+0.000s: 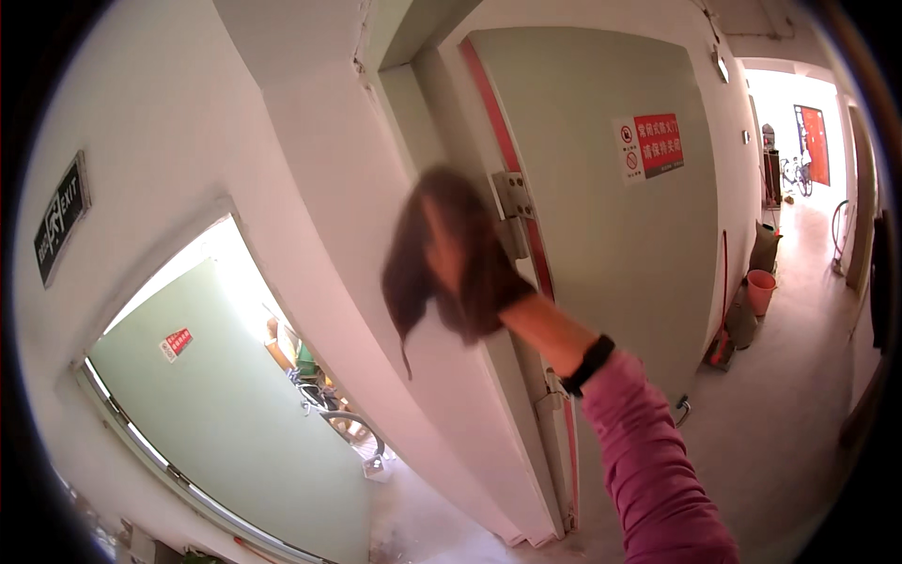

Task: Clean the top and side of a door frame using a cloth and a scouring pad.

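My right hand (444, 246) reaches up and forward, with a dark brown cloth (482, 268) bunched round it. The cloth is blurred, and one corner hangs down on its left. Hand and cloth are at the pale wall edge beside the grey-green door (611, 254); whether they touch the wall is hard to tell. Just right of the cloth is a metal hinge (513, 195) on the door's red-striped edge. A black band (588, 365) circles my wrist below a pink sleeve (648, 451). My left hand is out of the picture.
At the left, a second green door (225, 404) stands in a bright opening, with a bicycle (343, 418) beyond. An exit sign (63, 218) hangs on the left wall. Along the corridor at right are a red dustpan (722, 353), a pink bucket (761, 289) and a sack (766, 249).
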Tool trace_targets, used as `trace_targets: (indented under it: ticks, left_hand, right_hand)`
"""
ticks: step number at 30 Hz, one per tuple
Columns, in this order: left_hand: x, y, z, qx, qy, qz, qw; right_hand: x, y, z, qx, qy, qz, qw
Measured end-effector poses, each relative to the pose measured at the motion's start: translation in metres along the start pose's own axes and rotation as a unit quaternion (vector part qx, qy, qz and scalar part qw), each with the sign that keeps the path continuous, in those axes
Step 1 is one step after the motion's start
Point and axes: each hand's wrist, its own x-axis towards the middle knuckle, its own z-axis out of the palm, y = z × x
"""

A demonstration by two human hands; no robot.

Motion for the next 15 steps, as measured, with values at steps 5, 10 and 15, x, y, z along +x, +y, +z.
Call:
trace_targets:
  ticks: [5, 10, 15]
  left_hand:
    - [-0.003, -0.021, 0.012, -0.08, -0.072, -0.192, 0.975]
    - [-0.01, -0.044, 0.019, -0.082, -0.086, -0.216, 0.969]
    - [0.032, -0.037, 0.016, -0.324, -0.13, -0.322, 0.88]
  right_hand:
    - [0.119, 0.012, -0.011, -0.159, 0.156, -0.001, 0.975]
    - [0.146, 0.027, 0.027, -0.113, 0.26, -0.044, 0.958]
    - [0.079, 0.003, 0.007, 0.021, 0.06, 0.06, 0.996]
